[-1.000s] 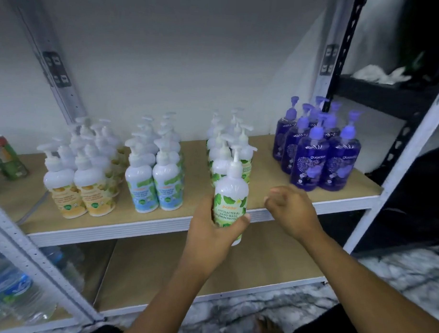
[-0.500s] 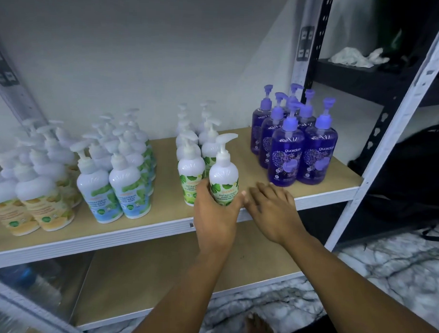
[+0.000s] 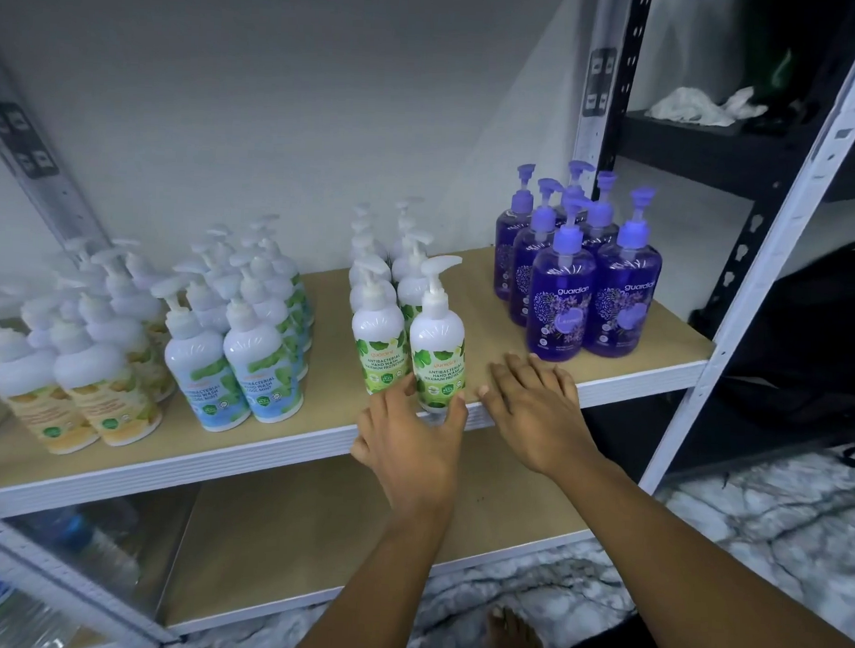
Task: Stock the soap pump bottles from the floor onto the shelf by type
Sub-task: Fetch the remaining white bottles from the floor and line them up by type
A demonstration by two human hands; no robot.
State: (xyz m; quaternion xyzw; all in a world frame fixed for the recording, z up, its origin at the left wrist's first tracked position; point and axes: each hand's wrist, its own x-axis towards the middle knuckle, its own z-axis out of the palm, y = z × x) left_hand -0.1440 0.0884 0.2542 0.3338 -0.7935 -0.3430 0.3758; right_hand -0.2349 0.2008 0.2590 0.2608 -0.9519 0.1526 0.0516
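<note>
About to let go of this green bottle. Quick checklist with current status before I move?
1. Right type group: ok. The green-label bottle stands beside its green-label neighbour, between the blue-label bottles and the purple bottles.
2. Upright: ok.
3. Base fully on the shelf: cannot tell. The left hand covers the base, which sits close to the front edge.
4. Left hand released: not ok. Its fingers and thumb curl round the bottle's base.
5. Right hand out of the way: ok. It lies flat on the shelf right of the bottle, apart from the purple bottles.
</note>
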